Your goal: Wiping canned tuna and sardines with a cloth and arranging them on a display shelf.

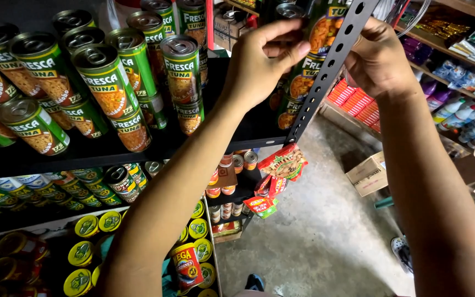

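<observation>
Looks part-way through, judging by the shelves. At 9 o'clock of the hands stand rows of tall green cans [105, 82], two high on the dark shelf [83, 157]. Below them lie more green and yellow tins [86, 225], lids outward. Work now centres on the perforated metal upright [325, 71] at the shelf's end, where a stack of matching green cans [317, 33] shows behind it, half hidden.

Left hand [262, 63] raised at 9 o'clock of the upright, thumb and fingers pinched shut just beside its edge. Cannot tell what sits in the pinch, if anything. Right hand [377, 60] raised at 3 o'clock of the upright, fingers curled in behind the metal. Cannot tell whether that grip is closed on the post or merely rests against it. So the upright runs between the two grips, touching or nearly touching both, tilted from 1 o'clock down to 7 o'clock.

Hanging at 6 o'clock of the upright, a strip of red snack packets [282, 164]. Further down, at 5 o'clock, a cardboard box [368, 175] on the concrete floor [314, 236].
</observation>
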